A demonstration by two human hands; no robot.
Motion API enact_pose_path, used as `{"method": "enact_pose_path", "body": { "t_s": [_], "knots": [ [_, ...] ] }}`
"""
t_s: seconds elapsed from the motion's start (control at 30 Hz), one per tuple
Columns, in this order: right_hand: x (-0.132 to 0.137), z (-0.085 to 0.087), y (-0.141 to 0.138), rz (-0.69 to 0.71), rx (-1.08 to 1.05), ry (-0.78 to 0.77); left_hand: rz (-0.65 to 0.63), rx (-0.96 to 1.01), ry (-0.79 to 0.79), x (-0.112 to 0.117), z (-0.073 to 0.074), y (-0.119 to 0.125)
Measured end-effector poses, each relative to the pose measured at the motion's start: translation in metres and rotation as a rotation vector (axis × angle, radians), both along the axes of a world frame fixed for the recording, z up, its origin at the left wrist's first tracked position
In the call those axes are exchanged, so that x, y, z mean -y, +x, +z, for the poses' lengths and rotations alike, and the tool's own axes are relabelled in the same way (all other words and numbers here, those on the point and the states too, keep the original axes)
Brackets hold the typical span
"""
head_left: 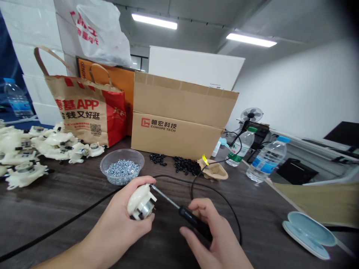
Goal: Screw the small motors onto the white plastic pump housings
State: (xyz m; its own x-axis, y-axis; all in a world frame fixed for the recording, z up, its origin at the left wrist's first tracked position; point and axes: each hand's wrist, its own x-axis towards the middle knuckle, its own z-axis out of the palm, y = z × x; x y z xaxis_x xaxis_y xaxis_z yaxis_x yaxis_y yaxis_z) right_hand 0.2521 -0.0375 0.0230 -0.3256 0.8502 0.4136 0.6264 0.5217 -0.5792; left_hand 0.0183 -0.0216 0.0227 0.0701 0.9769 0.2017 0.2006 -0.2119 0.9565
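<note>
My left hand (119, 220) is closed around a cream plastic housing with a small metal motor (141, 204) set in it, held just above the dark wooden table (70, 194). My right hand (215, 239) grips the black handle of a screwdriver (193, 221). Its thin metal shaft slants up to the left and its tip touches the top of the housing. A clear plastic bowl of small silver screws (122, 170) stands right behind my left hand.
Several more cream housings (33, 153) lie heaped at the left. A paper bag (84, 112) and a cardboard box (179, 119) stand behind. Small black parts (185, 165), a black cable (70, 220), two water bottles (266, 158) and a pale blue case (308, 233) lie around.
</note>
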Motion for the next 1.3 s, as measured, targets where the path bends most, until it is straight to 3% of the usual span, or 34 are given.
{"method": "enact_pose_path", "body": {
  "t_s": [0.17, 0.33, 0.43, 0.6, 0.8, 1.03, 1.2, 1.3],
  "knots": [
    [0.0004, 0.0042, 0.0019, 0.009, -0.001, 0.050, 0.007, -0.044, 0.036, -0.0008, -0.0021, -0.0028],
    [0.0012, 0.0051, -0.0013, -0.032, 0.006, -0.124, 0.001, -0.052, 0.068, -0.0001, -0.0034, -0.0023],
    [0.0011, 0.0025, 0.0001, -0.096, 0.010, -0.013, 0.013, 0.003, 0.002, 0.0004, -0.0018, -0.0012],
    [0.0010, 0.0048, 0.0031, 0.038, 0.061, 0.180, 0.001, 0.044, -0.034, 0.0016, 0.0001, -0.0015],
    [0.0050, 0.0048, -0.0055, -0.026, 0.033, -0.015, 0.028, 0.031, 0.008, 0.0036, 0.0007, -0.0004],
    [0.0052, 0.0039, -0.0034, 0.019, -0.005, 0.103, 0.037, 0.042, -0.010, 0.0027, 0.0045, -0.0006],
    [0.0047, 0.0071, -0.0060, -0.022, 0.032, -0.087, 0.039, 0.034, 0.040, 0.0027, 0.0010, -0.0003],
    [0.0060, 0.0039, -0.0046, -0.065, -0.010, -0.035, 0.027, 0.053, -0.013, 0.0035, 0.0021, 0.0005]
  ]
}}
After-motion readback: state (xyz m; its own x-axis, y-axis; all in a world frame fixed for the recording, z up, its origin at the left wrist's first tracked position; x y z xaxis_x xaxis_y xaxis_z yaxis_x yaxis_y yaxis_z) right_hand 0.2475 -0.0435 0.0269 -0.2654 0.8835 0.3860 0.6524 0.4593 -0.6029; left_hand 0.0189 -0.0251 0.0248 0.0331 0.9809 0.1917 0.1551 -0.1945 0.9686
